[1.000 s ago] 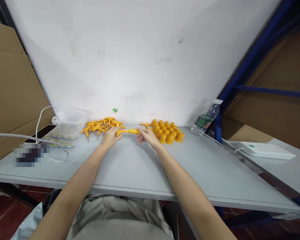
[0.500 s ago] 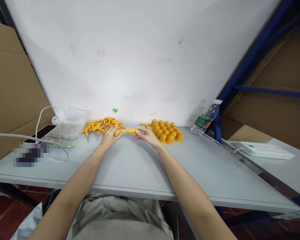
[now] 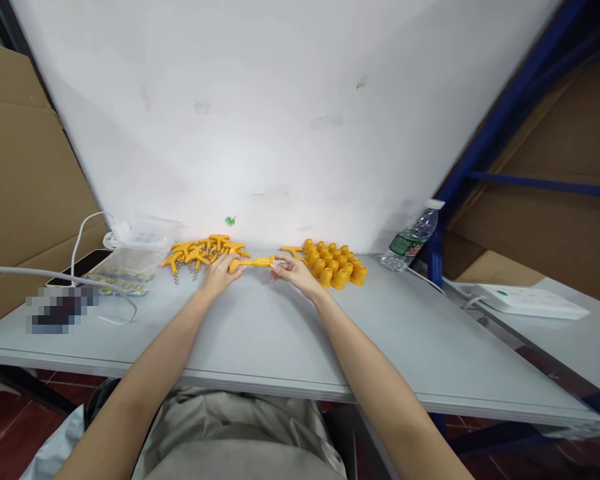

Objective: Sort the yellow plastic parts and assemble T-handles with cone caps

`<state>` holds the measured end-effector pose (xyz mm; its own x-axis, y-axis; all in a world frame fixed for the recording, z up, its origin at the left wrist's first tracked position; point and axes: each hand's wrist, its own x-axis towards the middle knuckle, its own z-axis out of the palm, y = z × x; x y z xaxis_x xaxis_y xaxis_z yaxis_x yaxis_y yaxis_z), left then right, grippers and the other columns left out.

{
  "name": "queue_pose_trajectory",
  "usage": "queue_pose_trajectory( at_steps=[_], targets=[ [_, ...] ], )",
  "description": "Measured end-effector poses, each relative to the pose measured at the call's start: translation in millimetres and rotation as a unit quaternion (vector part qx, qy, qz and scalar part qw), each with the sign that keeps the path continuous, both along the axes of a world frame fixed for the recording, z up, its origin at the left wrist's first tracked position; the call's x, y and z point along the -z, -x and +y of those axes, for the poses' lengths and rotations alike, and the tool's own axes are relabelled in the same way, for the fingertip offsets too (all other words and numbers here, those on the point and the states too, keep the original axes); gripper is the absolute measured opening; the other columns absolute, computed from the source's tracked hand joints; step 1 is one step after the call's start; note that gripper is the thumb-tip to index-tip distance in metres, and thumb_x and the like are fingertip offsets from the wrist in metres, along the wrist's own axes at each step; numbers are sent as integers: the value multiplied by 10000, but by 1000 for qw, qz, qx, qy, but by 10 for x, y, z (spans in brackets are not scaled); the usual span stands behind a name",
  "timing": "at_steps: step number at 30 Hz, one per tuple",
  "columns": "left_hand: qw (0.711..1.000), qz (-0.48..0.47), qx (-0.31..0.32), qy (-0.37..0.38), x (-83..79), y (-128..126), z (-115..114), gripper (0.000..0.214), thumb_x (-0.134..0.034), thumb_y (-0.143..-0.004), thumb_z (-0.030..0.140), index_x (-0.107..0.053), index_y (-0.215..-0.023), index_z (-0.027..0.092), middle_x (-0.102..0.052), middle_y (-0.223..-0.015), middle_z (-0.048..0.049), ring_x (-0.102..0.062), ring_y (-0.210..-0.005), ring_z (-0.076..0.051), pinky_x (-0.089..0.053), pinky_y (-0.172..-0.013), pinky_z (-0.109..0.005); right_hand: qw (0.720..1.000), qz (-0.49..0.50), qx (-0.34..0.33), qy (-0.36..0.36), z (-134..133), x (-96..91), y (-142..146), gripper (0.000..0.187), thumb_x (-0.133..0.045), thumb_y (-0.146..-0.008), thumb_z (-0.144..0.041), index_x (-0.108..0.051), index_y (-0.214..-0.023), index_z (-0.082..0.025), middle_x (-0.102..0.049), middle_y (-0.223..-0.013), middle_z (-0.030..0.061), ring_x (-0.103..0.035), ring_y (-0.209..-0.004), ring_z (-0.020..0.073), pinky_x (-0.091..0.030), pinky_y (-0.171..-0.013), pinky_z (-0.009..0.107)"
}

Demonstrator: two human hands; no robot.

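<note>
Yellow tool [image 3: 261,262] spans two hands at the far side of the worktop [image 3: 275,333], fingers of the left hand [image 3: 220,272] clamped on its left end, those of the right hand [image 3: 293,272] pinching its right, best kept in line.

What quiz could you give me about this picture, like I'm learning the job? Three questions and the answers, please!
1. Pick one. What is held between the left hand and the right hand?
A) a phone
B) a yellow piece
C) a white cable

2. Which hand is closer to the yellow cup-shaped pieces?

3. True or false: in this view, the plastic bottle is to the left of those cup-shaped pieces.

Key:
1. B
2. The right hand
3. False; the plastic bottle is to their right.
</note>
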<state>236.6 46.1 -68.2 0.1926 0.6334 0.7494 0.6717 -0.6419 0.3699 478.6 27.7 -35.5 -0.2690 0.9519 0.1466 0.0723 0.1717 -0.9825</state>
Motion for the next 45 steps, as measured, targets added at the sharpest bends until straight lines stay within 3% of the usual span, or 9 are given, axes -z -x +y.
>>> queue_pose_trajectory(
  at_steps=[10, 16, 26, 29, 36, 45],
  targets=[
    [1000, 17, -1, -24, -9, -15, -39, 245, -668, -829, 376, -617, -1002, 211, -673, -946, -37, -634, -805, -161, -514, -758, -290, 999, 5, 27, -16, -79, -79, 88, 494, -735, -652, -634, -604, -822, -189, -595, -533, -43, -570, -456, 131, -538, -628, 309],
    [998, 34, -5, -51, -8, -8, -54, 263, -639, -852, 403, -604, -1017, 201, -648, -922, -43, -625, -776, -150, -505, -729, -269, 999, 19, 46, 12, -117, -103, 174, 501, -673, -713, -665, -459, -584, -231, -498, -439, -55, -443, -341, 95, -574, -563, 329],
    [998, 30, -21, -45, 10, -50, -56, 277, -639, -855, 406, -605, -1045, 208, -657, -962, -55, -633, -782, -162, -505, -725, -286, 989, 58, 67, 118, -159, -190, 240, 393, -648, -816, -515, -471, -613, -228, -445, -405, -71, -339, -292, 64, -597, -550, 322],
    [998, 33, -29, -43, 14, -58, -59, 276, -634, -860, 407, -607, -1049, 208, -659, -967, -57, -634, -806, -167, -501, -742, -288, 985, 68, 73, 139, -150, -186, 241, 384, -642, -818, -534, -483, -646, -229, -447, -400, -69, -364, -295, 76, -591, -533, 319],
    [996, 58, -51, -35, 12, -55, -52, 277, -620, -868, 421, -619, -1052, 214, -648, -954, -49, -635, -823, -168, -497, -743, -271, 964, 116, 34, 237, -124, -154, 240, 346, -525, -902, -521, -539, -781, -197, -659, -614, 11, -566, -392, 115, -558, -527, 281],
    [993, 87, -68, -36, 48, -59, -35, 314, -595, -876, 460, -624, -1063, 209, -629, -951, -56, -642, -844, -176, -510, -730, -258, 941, 158, 35, 296, -80, -86, 253, 411, -491, -919, -544, -529, -726, -183, -605, -507, 2, -564, -387, 122, -565, -564, 280]
  ],
)
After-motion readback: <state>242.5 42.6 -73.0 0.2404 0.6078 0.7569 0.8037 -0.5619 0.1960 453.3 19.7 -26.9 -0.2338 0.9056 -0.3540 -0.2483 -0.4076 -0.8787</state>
